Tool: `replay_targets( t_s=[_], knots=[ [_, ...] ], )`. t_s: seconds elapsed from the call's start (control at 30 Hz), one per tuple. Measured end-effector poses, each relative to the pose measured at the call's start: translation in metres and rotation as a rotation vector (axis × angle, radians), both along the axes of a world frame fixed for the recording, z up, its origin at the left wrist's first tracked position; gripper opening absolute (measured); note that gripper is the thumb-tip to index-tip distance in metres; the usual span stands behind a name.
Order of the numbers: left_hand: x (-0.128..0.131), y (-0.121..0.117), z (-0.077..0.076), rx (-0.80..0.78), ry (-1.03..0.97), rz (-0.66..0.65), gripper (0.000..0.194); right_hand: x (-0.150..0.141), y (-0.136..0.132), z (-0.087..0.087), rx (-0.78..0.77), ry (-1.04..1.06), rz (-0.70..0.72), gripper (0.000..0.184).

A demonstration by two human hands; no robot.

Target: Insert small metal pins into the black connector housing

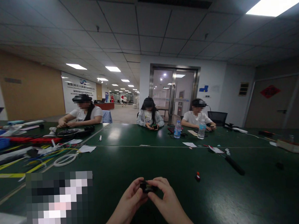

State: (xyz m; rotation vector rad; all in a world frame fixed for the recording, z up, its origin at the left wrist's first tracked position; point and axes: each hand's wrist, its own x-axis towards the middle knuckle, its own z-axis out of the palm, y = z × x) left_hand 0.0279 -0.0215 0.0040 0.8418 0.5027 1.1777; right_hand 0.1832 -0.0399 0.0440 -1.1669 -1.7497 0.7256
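Low in the middle of the head view, my left hand (131, 198) and my right hand (164, 199) meet over a dark green table (146, 158). Both pinch one small black part (147, 186) between fingertips and thumbs, held just above the tabletop. What the part is I cannot make out. A small red and black piece (197, 176) lies on the table a little to the right of my right hand.
Three other people sit at the far side, each with their hands on small items. Two water bottles (177, 129) stand near the right one. Cables, a white ring (65, 159) and tools crowd the left. A black rod (234, 165) lies right.
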Motion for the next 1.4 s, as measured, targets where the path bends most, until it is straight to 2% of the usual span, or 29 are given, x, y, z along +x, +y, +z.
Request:
replay_targets(
  t_s=[0.53,0.73,0.93,1.03,1.2,1.4],
  knots=[
    [0.0,-0.001,0.001,0.012,0.031,0.013,0.037,0.001,0.0,0.002,-0.008,0.031,-0.02,0.025],
    [-0.001,0.001,-0.002,-0.011,0.065,0.016,0.047,0.005,0.009,-0.004,-0.109,0.216,0.0,0.029],
    [0.0,0.001,-0.002,-0.027,0.076,0.055,0.053,0.007,0.014,-0.007,-0.231,0.546,0.002,0.04],
    [-0.001,0.0,0.0,-0.046,0.09,0.069,0.053,0.007,0.013,-0.005,-0.249,0.673,-0.002,0.039],
    [-0.002,0.0,0.001,-0.077,0.043,0.057,0.047,0.008,0.013,-0.005,-0.268,0.787,-0.053,0.036],
    [-0.002,0.0,-0.001,-0.117,-0.032,0.044,0.044,0.001,0.014,-0.013,-0.311,0.797,-0.015,0.033]
  ],
)
